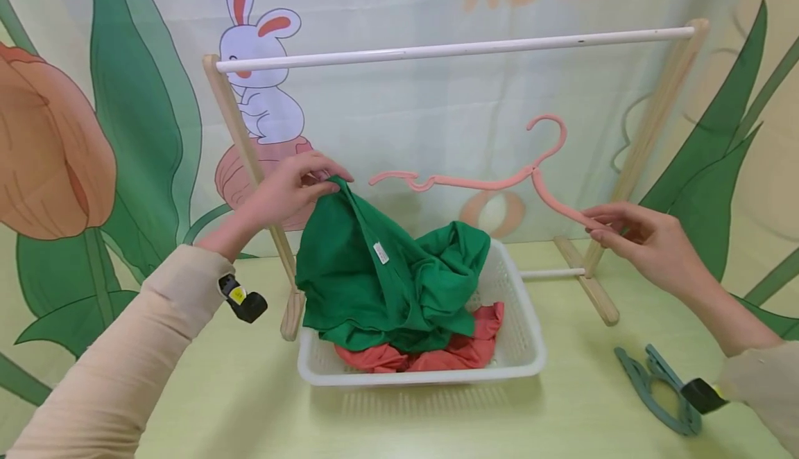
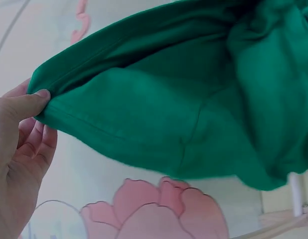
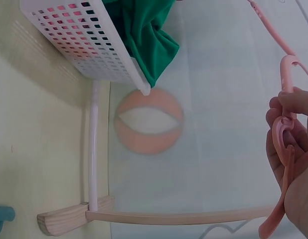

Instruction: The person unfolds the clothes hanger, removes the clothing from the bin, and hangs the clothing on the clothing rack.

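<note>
My left hand [image 1: 301, 178] pinches the edge of a green garment [image 1: 399, 275] and lifts that edge above the basket. A small white label shows on the cloth, and the rest of it lies bunched in the white basket [image 1: 431, 377]. In the left wrist view the thumb presses on the raised hem and the green cloth [image 2: 144, 119] hangs partly open. A pink hanger [image 1: 477, 184] is held in the air by my right hand [image 1: 655, 240], which grips one of its arms. Its hook points up, and its other arm reaches left over the basket. Coral-red cloth [image 1: 458, 355] lies under the garment.
A wooden rack with a white rail [image 1: 462, 49] stands behind and over the basket. Its right foot [image 1: 589, 286] rests on the table [image 1: 250, 403]. A folded teal hanger [image 1: 638, 380] lies near the right sleeve. Behind hangs a printed curtain [image 1: 399, 119].
</note>
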`<move>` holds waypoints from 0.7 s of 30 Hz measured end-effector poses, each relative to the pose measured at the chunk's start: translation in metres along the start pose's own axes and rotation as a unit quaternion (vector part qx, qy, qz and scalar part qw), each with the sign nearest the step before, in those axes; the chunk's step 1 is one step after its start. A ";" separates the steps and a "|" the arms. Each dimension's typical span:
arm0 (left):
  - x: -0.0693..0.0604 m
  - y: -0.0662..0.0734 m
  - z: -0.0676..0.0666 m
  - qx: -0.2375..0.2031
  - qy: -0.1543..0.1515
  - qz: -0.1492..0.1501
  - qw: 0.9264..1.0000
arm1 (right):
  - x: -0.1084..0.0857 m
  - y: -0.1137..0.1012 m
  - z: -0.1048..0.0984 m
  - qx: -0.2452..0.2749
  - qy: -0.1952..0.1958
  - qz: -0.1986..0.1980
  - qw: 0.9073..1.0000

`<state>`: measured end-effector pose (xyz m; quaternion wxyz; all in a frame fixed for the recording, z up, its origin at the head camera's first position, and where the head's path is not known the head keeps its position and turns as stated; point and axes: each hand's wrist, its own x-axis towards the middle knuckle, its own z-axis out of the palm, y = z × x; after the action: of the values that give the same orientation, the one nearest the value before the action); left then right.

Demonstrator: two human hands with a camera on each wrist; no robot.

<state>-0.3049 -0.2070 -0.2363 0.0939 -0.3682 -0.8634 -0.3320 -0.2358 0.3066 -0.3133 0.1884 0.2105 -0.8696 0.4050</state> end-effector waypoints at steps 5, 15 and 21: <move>0.001 0.009 -0.020 0.017 0.032 -0.011 0.999 | 0.000 0.000 0.000 0.001 -0.003 -0.006 1.000; 0.004 0.007 -0.019 0.011 0.028 -0.039 0.999 | -0.003 0.000 0.001 0.012 -0.006 -0.011 1.000; 0.000 -0.011 0.004 -0.010 0.024 -0.081 0.996 | -0.004 0.002 0.003 0.019 -0.016 -0.009 1.000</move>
<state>-0.3118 -0.2098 -0.2452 0.0836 -0.2900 -0.8847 -0.3553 -0.2342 0.3061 -0.3185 0.1739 0.2287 -0.8626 0.4164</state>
